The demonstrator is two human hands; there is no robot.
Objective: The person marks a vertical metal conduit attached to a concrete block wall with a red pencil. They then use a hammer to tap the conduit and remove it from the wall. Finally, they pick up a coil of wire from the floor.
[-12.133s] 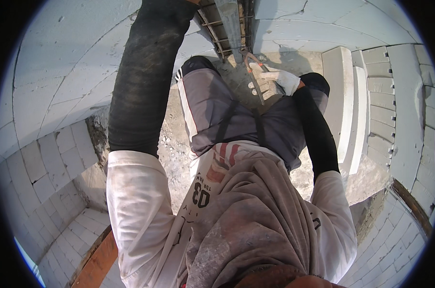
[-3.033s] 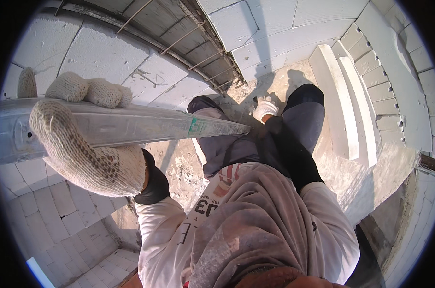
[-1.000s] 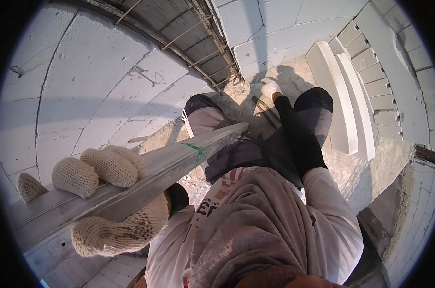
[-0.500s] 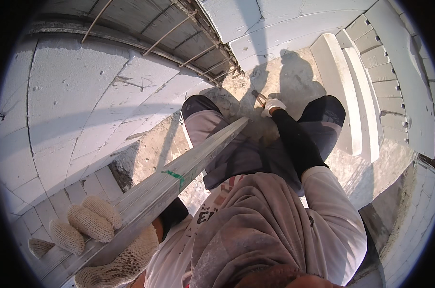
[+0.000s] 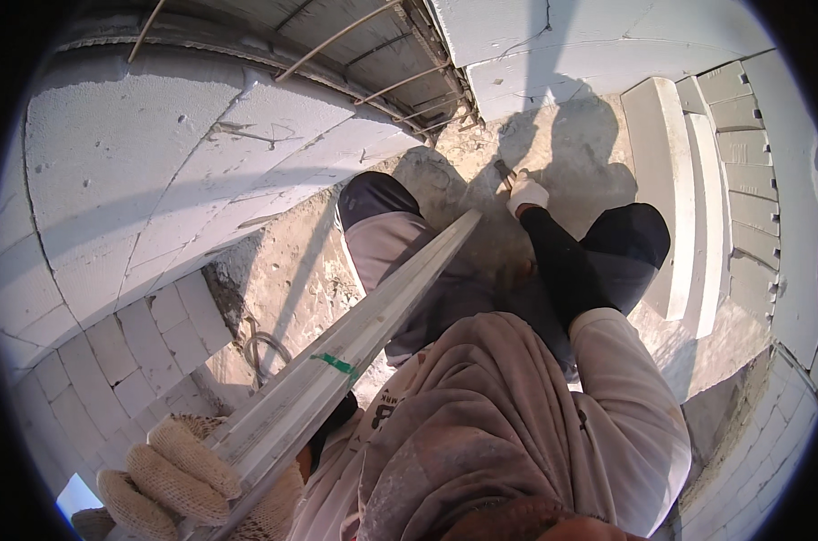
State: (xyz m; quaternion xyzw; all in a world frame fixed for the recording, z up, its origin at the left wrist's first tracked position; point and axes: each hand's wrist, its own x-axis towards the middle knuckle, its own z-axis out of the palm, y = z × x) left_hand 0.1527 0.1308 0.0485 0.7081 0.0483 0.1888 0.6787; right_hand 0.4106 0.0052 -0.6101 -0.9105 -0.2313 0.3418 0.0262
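My left hand (image 5: 179, 473), in a cream knitted glove, wraps its fingers round the lower left part of a long pale metal bar (image 5: 373, 329). The bar is ribbed lengthwise and carries a green band. It runs slantwise up between my knees, its far end above the rough floor (image 5: 292, 248). Farther off, my right hand (image 5: 529, 192) in a white glove is closed on a small hand tool (image 5: 505, 171). This tool has a dark head and a brownish handle; its exact kind is too small to tell.
White block walls stand at the left (image 5: 111, 171) and far side (image 5: 589, 63). Thin metal rods (image 5: 337, 41) stick out above the left wall. Loose white blocks (image 5: 666, 189) stand upright at the right. A coiled cable (image 5: 266, 350) lies on the floor at the left.
My view has shifted, bringing the coiled cable into sight. The right hand has turned slightly with its tool. My left hand still grips the bar, now lower and further right in the picture.
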